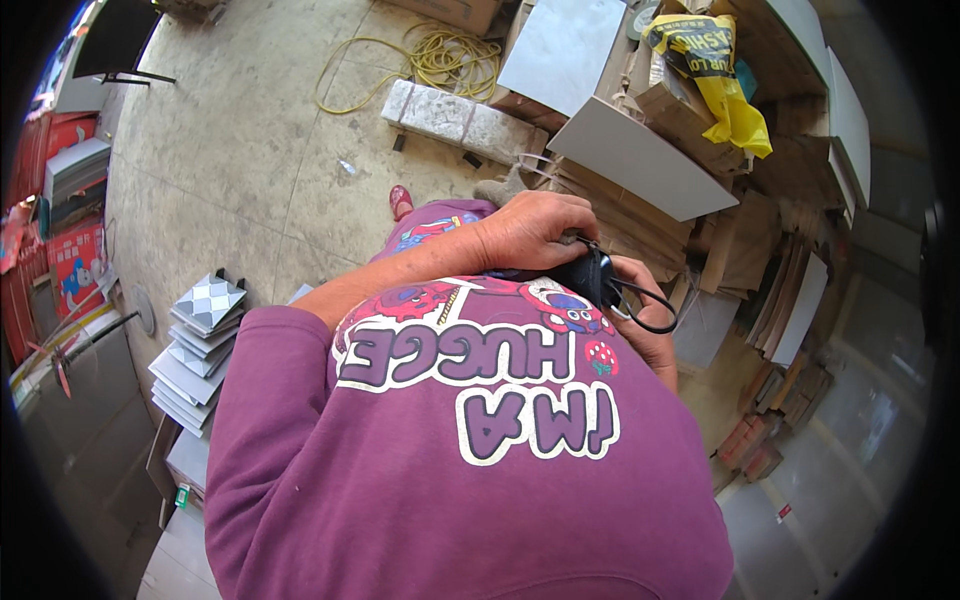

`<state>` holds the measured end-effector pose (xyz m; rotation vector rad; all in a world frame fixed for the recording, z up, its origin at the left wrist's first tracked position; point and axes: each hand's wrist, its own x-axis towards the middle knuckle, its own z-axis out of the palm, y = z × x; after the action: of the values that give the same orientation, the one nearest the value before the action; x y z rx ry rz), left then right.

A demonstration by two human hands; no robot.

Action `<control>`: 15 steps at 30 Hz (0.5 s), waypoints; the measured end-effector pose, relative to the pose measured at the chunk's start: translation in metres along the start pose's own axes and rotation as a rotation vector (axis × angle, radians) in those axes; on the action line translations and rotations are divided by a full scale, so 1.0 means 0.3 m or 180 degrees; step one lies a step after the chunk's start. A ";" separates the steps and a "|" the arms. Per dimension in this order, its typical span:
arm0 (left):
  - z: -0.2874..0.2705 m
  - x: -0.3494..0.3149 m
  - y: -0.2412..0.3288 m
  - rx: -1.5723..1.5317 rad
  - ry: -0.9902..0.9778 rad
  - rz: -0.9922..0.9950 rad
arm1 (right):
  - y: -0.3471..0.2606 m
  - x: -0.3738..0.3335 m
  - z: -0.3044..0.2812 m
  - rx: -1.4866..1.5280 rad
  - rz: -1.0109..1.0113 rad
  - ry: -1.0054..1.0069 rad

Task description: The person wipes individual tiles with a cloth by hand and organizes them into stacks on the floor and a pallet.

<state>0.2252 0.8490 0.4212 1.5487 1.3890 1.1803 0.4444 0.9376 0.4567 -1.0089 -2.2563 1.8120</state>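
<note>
A small black object with a looped black cord is at my right side, against my purple sweatshirt. Its exact kind is not clear. My left hand reaches across my body, its fingers curled at the top of the black object where the cord bends. From the right, my right hand closes around the object's lower side; the cord loop passes in front of its fingers. Part of the right palm is hidden behind the object.
Stacked tiles stand to the left. Ahead lie a coiled yellow hose and a long pale block on the concrete floor. Flattened cardboard, a white panel and a yellow-black bag crowd the right.
</note>
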 end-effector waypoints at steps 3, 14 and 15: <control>0.012 0.005 -0.028 0.0043 0.0032 0.0061 | -0.012 -0.002 0.005 -0.0263 0.0051 0.0081; 0.000 0.016 -0.046 0.0190 -0.0468 -0.0207 | -0.002 0.007 -0.085 0.1147 0.0953 -0.0910; -0.004 0.013 -0.050 0.0181 -0.0478 -0.0243 | 0.006 0.009 -0.113 0.1383 0.1005 -0.1121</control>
<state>0.2193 0.8550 0.4081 1.5755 1.3795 0.9663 0.4581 0.9678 0.4642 -1.0702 -1.7874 2.6446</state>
